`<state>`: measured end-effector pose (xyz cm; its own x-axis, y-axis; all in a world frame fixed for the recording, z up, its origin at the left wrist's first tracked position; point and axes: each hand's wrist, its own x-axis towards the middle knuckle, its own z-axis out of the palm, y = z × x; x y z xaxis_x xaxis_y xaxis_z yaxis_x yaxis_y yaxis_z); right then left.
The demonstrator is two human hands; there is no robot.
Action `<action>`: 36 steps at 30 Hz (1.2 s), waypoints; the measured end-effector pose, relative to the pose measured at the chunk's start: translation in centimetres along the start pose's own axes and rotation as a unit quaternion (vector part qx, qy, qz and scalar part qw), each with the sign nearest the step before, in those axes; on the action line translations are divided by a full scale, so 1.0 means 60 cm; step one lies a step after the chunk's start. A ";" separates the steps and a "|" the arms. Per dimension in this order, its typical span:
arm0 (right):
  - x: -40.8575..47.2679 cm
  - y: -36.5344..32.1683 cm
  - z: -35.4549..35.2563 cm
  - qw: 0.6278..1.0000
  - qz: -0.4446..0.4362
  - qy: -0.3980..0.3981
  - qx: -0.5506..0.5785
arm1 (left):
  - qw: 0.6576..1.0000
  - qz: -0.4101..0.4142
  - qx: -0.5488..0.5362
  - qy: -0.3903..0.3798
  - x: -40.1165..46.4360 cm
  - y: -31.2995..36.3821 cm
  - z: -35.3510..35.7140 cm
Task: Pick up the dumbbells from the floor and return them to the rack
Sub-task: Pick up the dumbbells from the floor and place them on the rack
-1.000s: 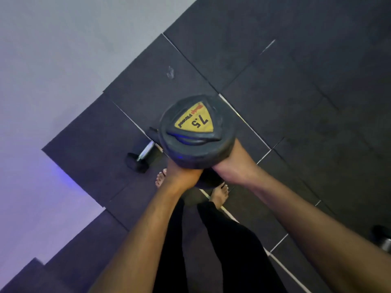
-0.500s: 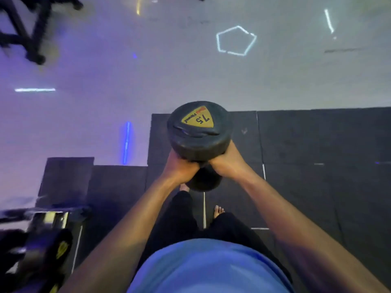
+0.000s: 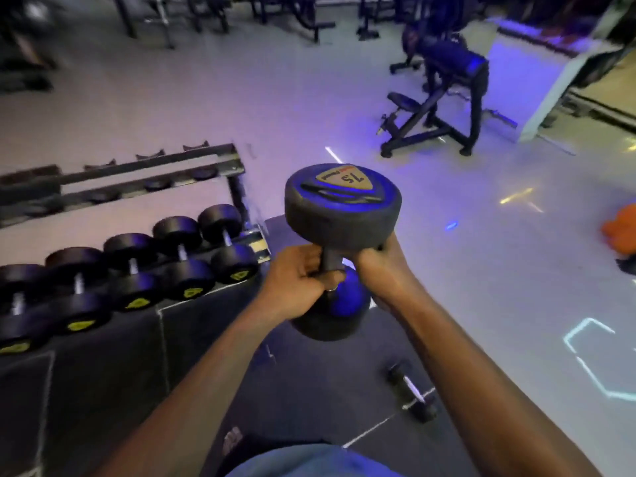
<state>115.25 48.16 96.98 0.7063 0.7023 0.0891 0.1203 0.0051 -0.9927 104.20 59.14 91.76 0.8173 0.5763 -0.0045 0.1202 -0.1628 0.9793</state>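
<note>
Got both hands — left hand (image 3: 298,277), right hand (image 3: 380,266) — wrapped round the upright dumbbell (image 3: 340,215), carried near the rack (image 3: 144,187). Top-heavy — could tip, or I trip on the small dumbbell (image 3: 411,392).

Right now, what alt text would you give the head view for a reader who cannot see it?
Both hands, left hand and right hand, grip the handle of a large black dumbbell held upright at chest height. To the left, a rack holds a row of black dumbbells on its lower tier; a small dumbbell lies on the dark floor mat.
</note>
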 end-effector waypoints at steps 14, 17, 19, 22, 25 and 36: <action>0.066 -0.082 0.748 0.940 0.124 -0.290 0.131 | 0.951 -0.062 0.063 0.297 -0.213 -0.126 -0.652; 0.090 -0.078 0.881 0.924 0.153 -0.325 0.132 | 0.935 -0.091 0.080 0.332 -0.230 -0.147 -0.767; 0.112 -0.075 0.963 0.922 0.138 -0.342 0.116 | 0.923 -0.113 0.078 0.359 -0.228 -0.164 -0.835; 0.151 -0.066 1.077 0.918 0.133 -0.360 0.100 | 0.914 -0.143 0.066 0.375 -0.205 -0.202 -0.931; 0.208 -0.051 1.186 0.908 0.107 -0.397 0.083 | 0.910 -0.148 0.063 0.382 -0.170 -0.240 -1.030; 0.469 -0.003 1.492 0.896 0.169 -0.409 0.035 | 0.898 -0.257 -0.009 0.358 0.032 -0.342 -1.352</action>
<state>72.66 131.65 92.44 -0.0576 0.9591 -0.2771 -0.0686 -0.2807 -0.9573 57.58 128.52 88.09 0.0849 0.9395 -0.3318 0.3635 0.2809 0.8883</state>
